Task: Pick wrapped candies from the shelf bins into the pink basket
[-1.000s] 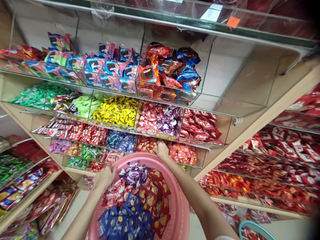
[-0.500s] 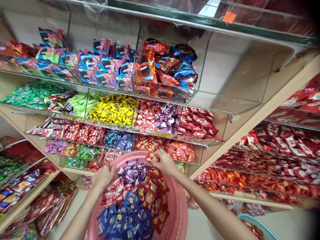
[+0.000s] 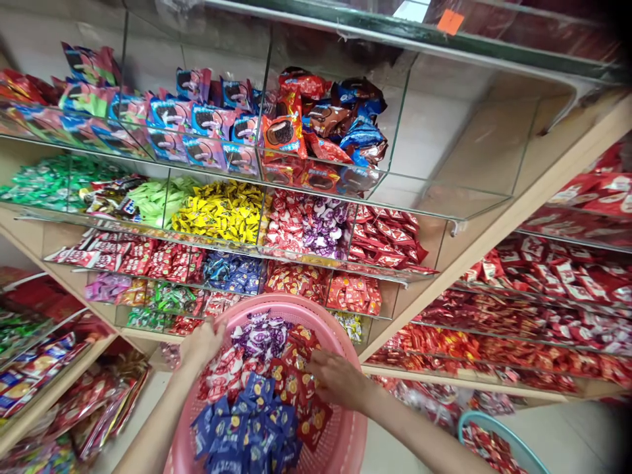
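Observation:
A pink plastic basket stands tilted toward me in the lower middle. My left hand is closed around its far left rim. My right hand is inside the basket at the right, its curled fingers on the red candy packets printed with orange slices; its fingertips are partly hidden. Beside these lie blue candy packets at the near side, red-and-white wrapped candies on the left and purple-and-white wrapped candies at the far side.
Ahead rise shelves with glass-fronted bins, holding yellow packets, green packets and wrapped cookies. A wooden upright runs slantwise on the right, with more red packets beyond. A light blue basket stands on the floor at the lower right.
My right hand has moved from the basket's far rim, where it pinched a small red packet, down into the basket onto the red packets. The left hand still grips the rim.

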The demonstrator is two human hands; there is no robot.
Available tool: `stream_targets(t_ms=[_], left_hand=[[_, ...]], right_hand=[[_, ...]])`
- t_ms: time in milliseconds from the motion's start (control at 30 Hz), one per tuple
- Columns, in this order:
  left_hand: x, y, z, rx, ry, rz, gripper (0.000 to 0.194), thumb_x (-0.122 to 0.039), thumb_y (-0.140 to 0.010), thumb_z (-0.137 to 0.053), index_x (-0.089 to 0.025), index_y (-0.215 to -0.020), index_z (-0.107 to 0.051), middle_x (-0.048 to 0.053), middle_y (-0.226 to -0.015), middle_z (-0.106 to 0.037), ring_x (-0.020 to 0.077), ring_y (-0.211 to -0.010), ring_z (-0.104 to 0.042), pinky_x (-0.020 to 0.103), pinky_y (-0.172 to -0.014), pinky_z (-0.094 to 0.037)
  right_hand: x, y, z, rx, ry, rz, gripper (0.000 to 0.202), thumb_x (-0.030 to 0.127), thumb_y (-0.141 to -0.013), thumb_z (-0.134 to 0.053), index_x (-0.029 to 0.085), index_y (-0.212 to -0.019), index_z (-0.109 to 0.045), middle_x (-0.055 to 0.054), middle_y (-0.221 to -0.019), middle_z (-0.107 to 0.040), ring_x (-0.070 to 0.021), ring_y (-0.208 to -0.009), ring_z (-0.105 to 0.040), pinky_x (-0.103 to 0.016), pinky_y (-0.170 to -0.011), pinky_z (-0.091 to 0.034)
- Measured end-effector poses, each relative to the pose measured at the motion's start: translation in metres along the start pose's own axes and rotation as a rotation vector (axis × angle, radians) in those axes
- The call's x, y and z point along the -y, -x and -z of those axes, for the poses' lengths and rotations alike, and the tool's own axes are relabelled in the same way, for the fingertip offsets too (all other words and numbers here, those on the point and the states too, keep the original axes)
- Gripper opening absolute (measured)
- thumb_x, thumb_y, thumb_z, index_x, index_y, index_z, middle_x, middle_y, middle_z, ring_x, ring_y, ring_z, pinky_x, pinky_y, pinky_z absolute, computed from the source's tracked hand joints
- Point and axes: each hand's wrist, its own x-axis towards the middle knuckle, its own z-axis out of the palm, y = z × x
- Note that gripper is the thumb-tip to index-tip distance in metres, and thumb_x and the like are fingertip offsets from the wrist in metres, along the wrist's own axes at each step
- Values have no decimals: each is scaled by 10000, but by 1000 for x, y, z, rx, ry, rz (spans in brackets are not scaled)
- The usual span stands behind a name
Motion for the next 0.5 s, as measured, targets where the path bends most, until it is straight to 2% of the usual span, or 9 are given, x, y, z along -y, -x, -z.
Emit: stream_targets(t_ms=[233, 500], left_hand=[[1, 0, -1, -18, 18, -9, 576, -514, -818, -214, -128, -1131, -505, 200, -982, -660, 344, -921, -611, 401, -726, -448], [-2, 1, 2, -8, 4, 2, 585, -511, -819, -216, -128, -1168, -488, 199, -974, -664, 340, -910, -616, 393, -706, -450]], right_hand=[[-3, 1, -4, 148, 17, 10, 276, 236, -712, -587, 166, -979, -575, -88, -1034, -542, -234, -980, -500, -330, -816, -394], [-5, 9, 3, 87, -64, -4, 256, 229, -718, -577, 171, -967, -562, -64, -998, -556, -204, -911, -533, -293, -759, -391]])
